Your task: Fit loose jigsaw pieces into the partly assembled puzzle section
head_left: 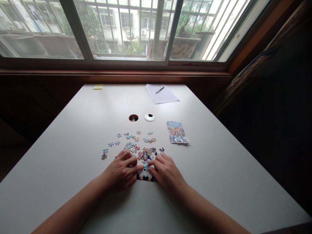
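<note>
White and smooth, the table [73,136] is carrying a small jigsaw, and both bare forearms are reaching in from the near edge toward it. The left hand [122,172] is lying palm down, knuckles raised a little, its fingers bent and pointing right so that the fingertips are pressing on the left edge of the joined puzzle [145,164]. The right hand [167,174] is mirroring it, palm down, fingers curled inward onto the right edge. Neither hand is closed around anything; the fingers are only resting on the flat card, and the two sets of fingertips are almost meeting over a pale blue piece in the middle. The joined puzzle is sitting between the hands, near the table's front, a thin multicoloured patch with a knobbly outline. Loose pieces [129,141] are lying scattered just beyond it, small, flat and lobed, many of them light blue. Farther right a glossy printed picture card [177,132] is lying flat. Past that, a round hole [133,118] and its shiny round cap [149,117] are sitting side by side, and a sheet of paper [162,95] is bearing a pen [160,89].
</note>
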Tool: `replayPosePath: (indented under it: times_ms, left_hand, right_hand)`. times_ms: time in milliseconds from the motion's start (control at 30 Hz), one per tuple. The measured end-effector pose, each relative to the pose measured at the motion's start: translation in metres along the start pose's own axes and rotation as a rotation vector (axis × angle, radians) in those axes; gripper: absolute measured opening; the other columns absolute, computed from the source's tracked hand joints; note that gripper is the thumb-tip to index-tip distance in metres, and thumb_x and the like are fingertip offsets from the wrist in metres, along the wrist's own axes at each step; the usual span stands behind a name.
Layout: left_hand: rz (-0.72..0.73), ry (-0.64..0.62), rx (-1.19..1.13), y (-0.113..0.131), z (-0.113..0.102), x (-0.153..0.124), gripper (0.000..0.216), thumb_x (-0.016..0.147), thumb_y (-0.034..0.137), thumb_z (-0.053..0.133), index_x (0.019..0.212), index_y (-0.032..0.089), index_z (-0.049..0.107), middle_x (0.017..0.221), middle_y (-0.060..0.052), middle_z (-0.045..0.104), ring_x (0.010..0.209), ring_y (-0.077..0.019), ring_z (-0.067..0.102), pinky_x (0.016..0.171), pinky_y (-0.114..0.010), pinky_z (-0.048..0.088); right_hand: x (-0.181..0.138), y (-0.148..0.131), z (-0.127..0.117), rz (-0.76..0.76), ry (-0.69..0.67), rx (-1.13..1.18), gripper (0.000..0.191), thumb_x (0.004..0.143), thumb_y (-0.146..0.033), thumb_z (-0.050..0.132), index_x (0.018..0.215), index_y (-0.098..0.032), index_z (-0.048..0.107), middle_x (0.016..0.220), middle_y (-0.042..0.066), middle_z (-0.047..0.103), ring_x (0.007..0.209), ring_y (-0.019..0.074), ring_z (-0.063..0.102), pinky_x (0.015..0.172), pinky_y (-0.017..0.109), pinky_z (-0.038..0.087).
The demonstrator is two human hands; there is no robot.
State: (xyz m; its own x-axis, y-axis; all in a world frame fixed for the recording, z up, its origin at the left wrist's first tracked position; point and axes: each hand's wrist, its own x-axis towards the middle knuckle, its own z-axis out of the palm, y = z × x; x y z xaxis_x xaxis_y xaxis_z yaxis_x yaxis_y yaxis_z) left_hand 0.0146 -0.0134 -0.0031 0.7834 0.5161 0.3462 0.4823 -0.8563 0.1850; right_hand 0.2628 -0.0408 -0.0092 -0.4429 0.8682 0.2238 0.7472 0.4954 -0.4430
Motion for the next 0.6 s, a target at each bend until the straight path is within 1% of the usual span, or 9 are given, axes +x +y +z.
replayPosePath:
  times_ms: [167, 367, 600]
  left_hand:
    - [-0.001, 0.025, -0.019, 0.0005, -0.0025, 0.0016, 0.039, 0.087, 0.019, 0.061, 0.125, 0.027, 0.066, 0.092, -0.005, 0.059, 0.091, -0.0232, 0.044, 0.086, -0.038, 0.042]
    - [-0.024, 0.041, -0.026, -0.002, -0.0004, 0.0006, 0.041, 0.089, 0.02, 0.061, 0.129, 0.027, 0.065, 0.094, -0.006, 0.059, 0.091, -0.023, 0.044, 0.085, -0.038, 0.042]
    - [-0.007, 0.045, -0.048, -0.0017, -0.0016, 0.0019, 0.038, 0.091, 0.02, 0.058, 0.127, 0.026, 0.066, 0.092, -0.006, 0.059, 0.088, -0.0222, 0.044, 0.083, -0.038, 0.042]
  right_hand:
    - [-0.0001, -0.0005, 0.0013, 0.016, 0.004, 0.012, 0.003, 0.094, -0.021, 0.067, 0.096, -0.022, 0.068, 0.091, 0.004, 0.066, 0.091, 0.0224, 0.055, 0.082, 0.035, 0.039]
    - [0.0003, -0.0005, 0.0026, 0.011, 0.018, 0.01, 0.004, 0.094, -0.021, 0.067, 0.098, -0.022, 0.068, 0.092, 0.005, 0.066, 0.091, 0.0232, 0.055, 0.083, 0.036, 0.04]
    - [0.001, -0.0007, 0.0038, -0.001, 0.036, 0.015, 0.004, 0.094, -0.021, 0.067, 0.098, -0.021, 0.068, 0.09, 0.005, 0.066, 0.091, 0.0234, 0.056, 0.083, 0.036, 0.041]
